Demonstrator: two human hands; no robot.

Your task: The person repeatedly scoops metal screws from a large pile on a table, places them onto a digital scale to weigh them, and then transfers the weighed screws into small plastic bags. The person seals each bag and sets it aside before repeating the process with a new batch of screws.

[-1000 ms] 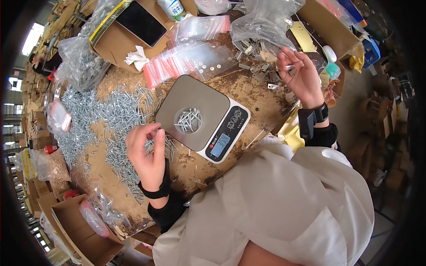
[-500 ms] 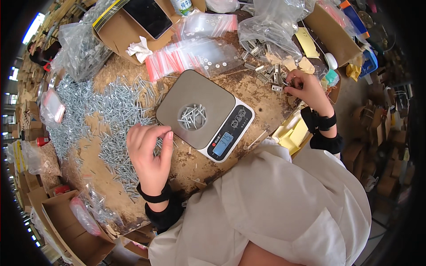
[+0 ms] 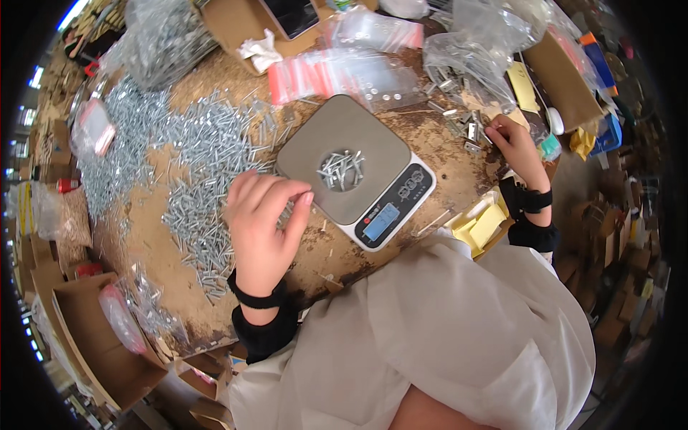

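- L hand (image 3: 264,218): just L of scale (image 3: 365,132), thumb/index tips close, can't tell if pinching
- R hand (image 3: 517,143): R of scale, at metal pcs (image 3: 473,132), finger state unclear
- Screws (image 3: 342,170): on scale

Left hand (image 3: 261,218) nearer you, right hand (image 3: 517,145) farther out
Your left thumb tip (image 3: 304,201) nearly meets the forefinger tip (image 3: 302,186), the back of the hand upward; your right fingers (image 3: 497,132) curl inward, their grip too small to make out.

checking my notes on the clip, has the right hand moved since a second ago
Yes: judged against the scale, the right hand has shifted lower in the view and is now at the metal pieces.
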